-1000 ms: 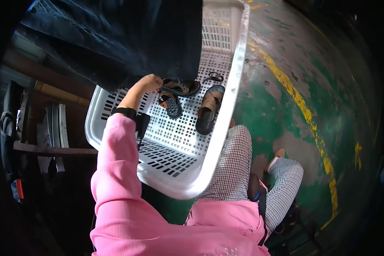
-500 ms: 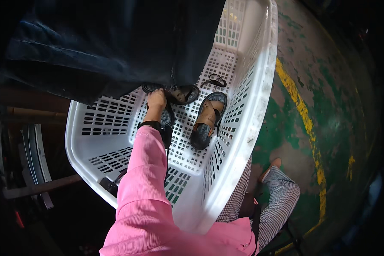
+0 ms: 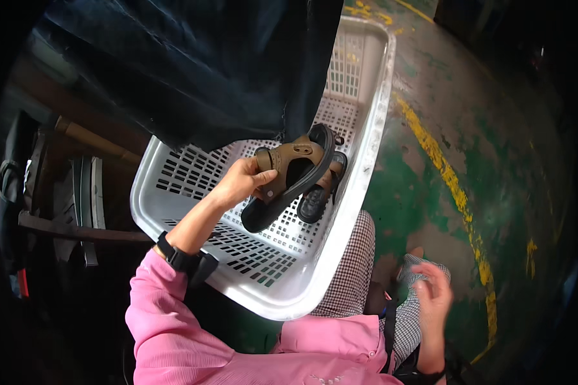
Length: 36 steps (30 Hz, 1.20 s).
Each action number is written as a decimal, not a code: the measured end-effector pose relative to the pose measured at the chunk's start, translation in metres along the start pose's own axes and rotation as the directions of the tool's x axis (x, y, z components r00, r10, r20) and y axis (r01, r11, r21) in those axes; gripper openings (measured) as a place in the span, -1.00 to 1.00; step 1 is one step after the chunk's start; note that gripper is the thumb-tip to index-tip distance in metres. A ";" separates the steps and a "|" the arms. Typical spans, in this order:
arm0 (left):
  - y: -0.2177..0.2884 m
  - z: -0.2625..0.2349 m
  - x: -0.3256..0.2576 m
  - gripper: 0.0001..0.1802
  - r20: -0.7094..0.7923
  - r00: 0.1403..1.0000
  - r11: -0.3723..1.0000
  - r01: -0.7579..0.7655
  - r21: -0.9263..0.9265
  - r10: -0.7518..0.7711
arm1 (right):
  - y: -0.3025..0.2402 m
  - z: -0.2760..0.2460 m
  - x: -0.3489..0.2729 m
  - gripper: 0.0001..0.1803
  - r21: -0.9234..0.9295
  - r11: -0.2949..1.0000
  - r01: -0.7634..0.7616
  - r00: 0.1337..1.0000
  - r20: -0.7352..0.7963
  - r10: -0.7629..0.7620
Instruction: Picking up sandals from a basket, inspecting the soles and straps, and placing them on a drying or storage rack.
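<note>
The left hand [image 3: 241, 183] grips a brown sandal [image 3: 289, 176] above a white slotted plastic crate [image 3: 340, 212]. A second sandal [image 3: 321, 192] lies inside. The right hand [image 3: 433, 298] hangs loose and empty, fingers spread.

A workshop or factory floor: worn green-painted concrete [image 3: 430, 212] with a yellow line [image 3: 456, 192].

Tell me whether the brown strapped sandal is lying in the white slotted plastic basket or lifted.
Lifted: the left hand grips the brown sandal above the basket floor.
</note>
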<state>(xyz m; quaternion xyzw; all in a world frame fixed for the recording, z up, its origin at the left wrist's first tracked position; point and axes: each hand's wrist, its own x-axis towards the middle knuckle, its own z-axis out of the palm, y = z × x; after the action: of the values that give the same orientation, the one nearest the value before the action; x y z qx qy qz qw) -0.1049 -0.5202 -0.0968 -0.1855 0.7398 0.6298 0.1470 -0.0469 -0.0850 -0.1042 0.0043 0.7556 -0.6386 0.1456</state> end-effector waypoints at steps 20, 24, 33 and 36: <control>0.012 0.242 -0.167 -0.83 0.019 0.787 0.787 -0.616 -0.006 0.616 | 0.020 -0.018 -0.096 -0.16 0.069 0.982 0.178 0.962 -0.222 -0.159; 0.011 0.270 -0.147 -0.87 0.081 0.722 0.717 -0.692 0.083 0.687 | 0.031 -0.043 -0.128 -0.15 -0.089 0.991 0.101 0.954 -0.275 -0.122; 0.042 0.353 -0.102 -0.88 0.580 0.216 -0.158 -0.836 0.526 0.785 | 0.034 -0.054 -0.161 -0.18 -0.247 0.969 0.026 0.950 -0.296 -0.101; 0.038 0.362 -0.094 -0.89 0.663 0.194 -0.278 -0.797 0.537 0.723 | 0.035 -0.051 -0.162 -0.17 -0.223 0.975 -0.014 0.961 -0.273 -0.049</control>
<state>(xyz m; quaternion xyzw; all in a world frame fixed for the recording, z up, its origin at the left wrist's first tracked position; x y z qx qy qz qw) -0.0447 -0.1496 -0.0799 0.4530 0.8626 0.1172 -0.1926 0.1034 0.0002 -0.0938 0.0702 0.8354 -0.5441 0.0325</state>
